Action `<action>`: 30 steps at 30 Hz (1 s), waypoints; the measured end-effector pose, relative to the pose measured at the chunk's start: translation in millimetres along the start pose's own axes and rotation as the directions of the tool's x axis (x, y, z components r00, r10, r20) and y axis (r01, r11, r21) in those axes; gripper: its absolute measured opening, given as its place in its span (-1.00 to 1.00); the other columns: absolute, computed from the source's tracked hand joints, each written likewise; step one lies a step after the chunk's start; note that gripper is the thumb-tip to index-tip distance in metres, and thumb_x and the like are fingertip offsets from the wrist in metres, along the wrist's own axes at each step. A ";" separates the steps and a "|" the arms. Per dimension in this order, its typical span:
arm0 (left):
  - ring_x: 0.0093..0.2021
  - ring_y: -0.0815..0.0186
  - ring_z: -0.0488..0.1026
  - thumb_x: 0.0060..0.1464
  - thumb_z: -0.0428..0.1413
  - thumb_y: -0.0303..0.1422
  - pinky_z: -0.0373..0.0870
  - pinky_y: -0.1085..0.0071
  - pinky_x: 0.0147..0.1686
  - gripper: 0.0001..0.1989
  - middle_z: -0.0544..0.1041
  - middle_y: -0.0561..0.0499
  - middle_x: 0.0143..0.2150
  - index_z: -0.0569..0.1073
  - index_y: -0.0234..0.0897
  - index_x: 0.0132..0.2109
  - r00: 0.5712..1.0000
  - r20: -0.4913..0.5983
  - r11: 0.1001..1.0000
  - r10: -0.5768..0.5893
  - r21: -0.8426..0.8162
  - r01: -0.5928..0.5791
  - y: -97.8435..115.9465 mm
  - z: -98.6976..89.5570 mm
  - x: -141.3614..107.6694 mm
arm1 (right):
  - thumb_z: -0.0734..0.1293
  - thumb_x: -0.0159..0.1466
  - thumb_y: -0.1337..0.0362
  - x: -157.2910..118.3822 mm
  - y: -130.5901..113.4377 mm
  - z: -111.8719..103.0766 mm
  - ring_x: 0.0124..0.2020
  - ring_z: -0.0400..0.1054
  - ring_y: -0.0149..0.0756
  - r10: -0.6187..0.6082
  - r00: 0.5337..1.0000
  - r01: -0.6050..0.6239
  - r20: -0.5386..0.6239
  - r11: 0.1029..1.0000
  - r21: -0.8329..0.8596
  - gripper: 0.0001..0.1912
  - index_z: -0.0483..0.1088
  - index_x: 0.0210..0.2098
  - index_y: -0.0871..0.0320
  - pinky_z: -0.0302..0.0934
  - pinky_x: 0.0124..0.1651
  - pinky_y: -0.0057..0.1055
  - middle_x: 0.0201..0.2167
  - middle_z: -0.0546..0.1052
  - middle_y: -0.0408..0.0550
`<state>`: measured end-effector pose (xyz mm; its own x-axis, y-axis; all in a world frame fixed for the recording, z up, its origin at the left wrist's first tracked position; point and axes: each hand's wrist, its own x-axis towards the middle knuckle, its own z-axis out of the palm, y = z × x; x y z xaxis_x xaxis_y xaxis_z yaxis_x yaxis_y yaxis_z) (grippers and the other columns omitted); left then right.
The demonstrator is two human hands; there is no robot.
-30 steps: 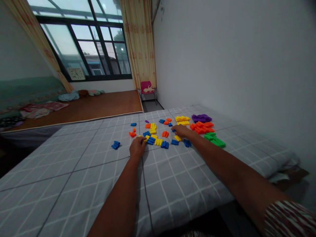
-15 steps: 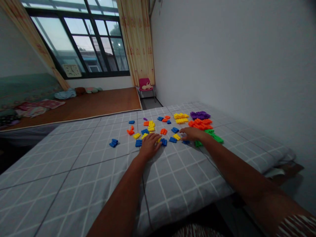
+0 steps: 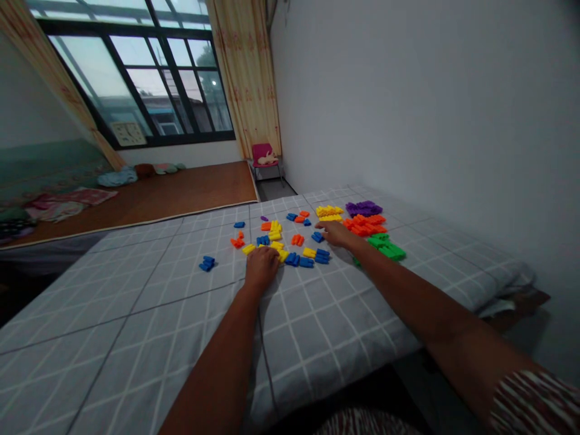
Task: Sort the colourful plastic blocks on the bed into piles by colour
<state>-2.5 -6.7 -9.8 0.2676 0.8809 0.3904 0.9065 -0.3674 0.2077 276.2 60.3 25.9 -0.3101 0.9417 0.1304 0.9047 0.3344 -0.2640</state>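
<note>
Small plastic pieces lie on a grey checked cloth. My left hand rests at the near edge of the loose pieces, fingers curled down beside yellow pieces; what is under it is hidden. My right hand reaches over the cloth with fingers apart, just above a blue piece and near the yellow pile. Beyond its wrist are an orange pile, a purple pile and a green pile. Blue pieces lie between the hands.
A lone blue piece lies at the left. Behind the table stand a low brown bed and a pink chair. A white wall borders the right side. A thin cable runs over the near cloth.
My left hand has moved slightly left and its fingers have curled in. My right hand has moved left and away from me. Several blue and yellow pieces between the hands have shifted.
</note>
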 end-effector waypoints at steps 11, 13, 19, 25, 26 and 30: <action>-0.05 0.19 0.46 0.16 -0.01 -0.36 0.34 0.24 0.02 -0.76 0.57 -0.09 -0.10 0.55 -0.22 -0.15 0.999 0.001 0.998 0.037 -0.051 -0.037 -9.8 6.8 1.3 | 0.32 0.18 0.36 2.6 10.5 13.1 0.15 0.31 -0.10 -0.167 0.975 0.167 0.148 0.986 0.012 -0.50 0.40 0.13 0.22 0.12 0.18 -0.31 0.15 0.44 0.12; 0.01 0.17 0.43 0.18 -0.01 -0.33 0.31 0.21 0.07 -0.72 0.55 -0.09 -0.03 0.53 -0.21 -0.05 0.999 -0.005 0.998 0.036 -0.054 -0.036 -7.7 5.5 0.8 | 0.32 0.17 0.34 -0.9 13.4 9.6 0.12 0.33 -0.08 -0.157 0.975 0.159 0.160 0.987 -0.001 -0.51 0.41 0.11 0.22 0.16 0.14 -0.31 0.13 0.46 0.12; 0.26 0.12 0.23 0.21 0.01 -0.16 0.13 0.05 0.24 -0.59 0.40 -0.02 0.23 0.39 -0.03 0.18 0.975 0.100 0.978 0.200 -0.079 -0.193 6.3 2.0 -3.7 | 0.30 0.17 0.38 -14.9 22.0 -0.3 0.12 0.33 -0.10 -0.133 0.973 0.146 0.189 0.988 -0.053 -0.50 0.41 0.12 0.15 0.16 0.13 -0.31 0.14 0.45 0.07; 0.16 0.16 0.34 0.16 0.07 -0.22 0.22 0.14 0.17 -0.67 0.47 -0.04 0.12 0.47 -0.09 0.07 0.986 0.097 0.990 0.134 -0.057 -0.129 8.7 -0.5 -3.2 | 0.34 0.18 0.32 -24.4 28.3 -1.4 0.11 0.34 -0.10 -0.117 0.978 0.124 0.173 0.992 -0.029 -0.46 0.36 0.17 0.08 0.19 0.10 -0.32 0.14 0.45 0.04; 0.15 0.16 0.35 0.16 0.07 -0.22 0.22 0.15 0.16 -0.68 0.48 -0.04 0.10 0.48 -0.10 0.05 0.990 0.091 0.993 0.111 -0.039 -0.108 8.5 -1.5 -2.7 | 0.35 0.18 0.31 -24.0 29.4 -0.7 0.10 0.35 -0.09 -0.092 0.983 0.099 0.156 0.994 -0.040 -0.46 0.36 0.17 0.08 0.20 0.08 -0.31 0.13 0.46 0.06; 0.12 0.15 0.37 0.14 0.07 -0.26 0.24 0.16 0.13 -0.73 0.51 -0.06 0.05 0.50 -0.13 -0.02 0.997 0.069 0.999 0.021 0.048 -0.024 7.1 -5.7 -2.3 | 0.35 0.19 0.32 -17.6 34.0 2.1 0.10 0.33 -0.09 -0.018 0.996 0.026 0.089 0.996 -0.090 -0.53 0.39 0.11 0.12 0.20 0.08 -0.29 0.12 0.45 0.09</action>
<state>1.5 -13.0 -4.2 0.3085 0.8916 0.3316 0.9144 -0.3739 0.1548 311.8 55.2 12.7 -0.3509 0.9351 0.0499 0.9189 0.3541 -0.1738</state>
